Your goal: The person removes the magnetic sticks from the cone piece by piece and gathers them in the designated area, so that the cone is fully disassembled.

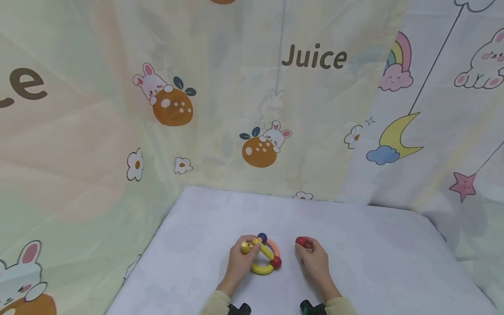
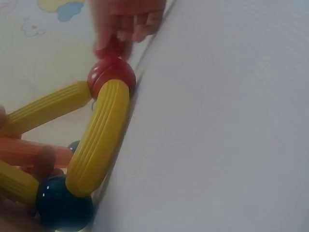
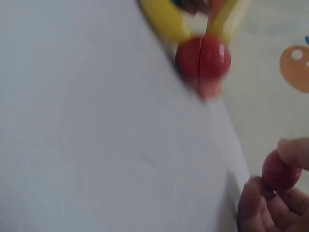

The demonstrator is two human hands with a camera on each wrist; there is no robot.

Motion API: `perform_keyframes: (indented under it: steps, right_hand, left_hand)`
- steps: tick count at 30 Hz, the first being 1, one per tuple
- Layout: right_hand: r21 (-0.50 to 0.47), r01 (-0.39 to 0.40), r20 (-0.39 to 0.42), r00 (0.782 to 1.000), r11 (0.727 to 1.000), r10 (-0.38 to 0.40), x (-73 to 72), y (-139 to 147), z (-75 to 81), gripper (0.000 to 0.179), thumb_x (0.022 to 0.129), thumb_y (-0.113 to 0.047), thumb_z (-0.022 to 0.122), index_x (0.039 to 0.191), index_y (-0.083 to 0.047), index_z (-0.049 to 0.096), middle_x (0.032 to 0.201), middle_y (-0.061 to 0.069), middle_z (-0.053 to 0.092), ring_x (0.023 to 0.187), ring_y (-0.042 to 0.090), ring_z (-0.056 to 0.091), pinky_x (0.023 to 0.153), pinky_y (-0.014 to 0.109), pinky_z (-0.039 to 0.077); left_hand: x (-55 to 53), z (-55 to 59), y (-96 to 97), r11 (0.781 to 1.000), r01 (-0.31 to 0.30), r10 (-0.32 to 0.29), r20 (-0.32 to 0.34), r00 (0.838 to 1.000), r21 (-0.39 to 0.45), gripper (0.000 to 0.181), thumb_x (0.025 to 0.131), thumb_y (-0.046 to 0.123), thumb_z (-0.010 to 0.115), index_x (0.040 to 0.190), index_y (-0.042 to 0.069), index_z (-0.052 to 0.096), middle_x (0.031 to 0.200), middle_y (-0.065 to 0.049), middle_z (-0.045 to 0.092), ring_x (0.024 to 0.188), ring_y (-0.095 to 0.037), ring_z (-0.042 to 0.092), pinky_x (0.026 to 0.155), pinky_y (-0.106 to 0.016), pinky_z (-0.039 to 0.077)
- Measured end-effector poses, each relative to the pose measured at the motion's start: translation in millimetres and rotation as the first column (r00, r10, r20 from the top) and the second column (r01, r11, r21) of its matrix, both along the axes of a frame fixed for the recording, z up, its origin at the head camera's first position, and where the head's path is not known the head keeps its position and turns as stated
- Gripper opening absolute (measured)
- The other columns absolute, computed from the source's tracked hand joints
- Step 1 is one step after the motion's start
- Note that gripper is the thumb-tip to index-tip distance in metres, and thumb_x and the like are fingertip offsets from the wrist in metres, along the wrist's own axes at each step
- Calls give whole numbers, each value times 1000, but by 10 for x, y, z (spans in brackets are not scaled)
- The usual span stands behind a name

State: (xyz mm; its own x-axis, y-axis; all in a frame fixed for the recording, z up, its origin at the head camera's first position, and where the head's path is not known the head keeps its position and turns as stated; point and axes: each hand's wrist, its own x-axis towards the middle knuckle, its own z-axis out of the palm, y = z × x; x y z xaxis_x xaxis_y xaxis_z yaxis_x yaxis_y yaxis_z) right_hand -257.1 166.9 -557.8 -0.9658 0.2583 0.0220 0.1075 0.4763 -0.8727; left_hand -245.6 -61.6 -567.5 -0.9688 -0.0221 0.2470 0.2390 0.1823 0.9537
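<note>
Toward the front of the table, my left hand grips a ball-and-rod building toy. Its parts include a curved yellow rod, a straight yellow rod, a curved orange rod, a dark blue ball and a red ball where rods meet. Seen from the left wrist, a dark teal ball sits at the curved yellow rod's near end. To the right, my right hand pinches a loose red ball between thumb and fingers, apart from the toy. My left palm hides part of the toy.
A white-covered table lies under both hands. Printed curtains with rabbits and oranges hang behind it and along the left side. Dark wrist devices show at the bottom edge by each sleeve.
</note>
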Motion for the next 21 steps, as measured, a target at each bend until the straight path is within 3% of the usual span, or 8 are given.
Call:
perform_keyframes:
  steps: [7,11,14,17,21]
  right_hand:
    - [175,10,-51,999,985,-1,-161,144,-95,41,85,-20,73,120,-3,60,105,13,67,91,24,62,76,37,49]
    - [220,1,-48,999,976,10,-257,116,-81,42,84,-20,73,121,-2,62,115,18,66,107,34,59,91,51,47]
    - [240,-13,-37,999,971,22,-327,96,-72,44,85,-20,73,123,-1,62,121,20,63,118,38,54,99,57,41]
    - [268,-14,-35,999,963,24,-379,51,-91,45,84,-19,74,123,0,62,120,20,63,118,38,52,100,58,39]
    - [310,8,-49,999,951,7,-432,15,-124,45,83,-19,75,122,0,63,116,20,64,114,39,54,98,57,37]
  left_hand:
    - [7,-76,-135,991,-115,115,9,993,64,28,92,29,69,114,13,66,117,1,67,106,-15,61,90,-21,48]
    - [14,-85,-188,980,-181,179,38,983,80,23,90,24,70,111,13,68,116,-6,61,99,-19,59,83,-23,49]
    - [-14,-88,-183,977,-193,189,59,980,92,19,90,24,71,107,14,69,114,-8,57,99,-19,54,84,-29,47]
    - [-28,-106,-198,977,-195,189,69,979,86,21,91,25,70,108,13,69,115,-8,57,104,-19,53,88,-32,45]
    - [-40,-157,-218,979,-190,186,70,980,67,25,91,30,69,109,13,68,113,-8,57,98,-17,55,83,-27,48]
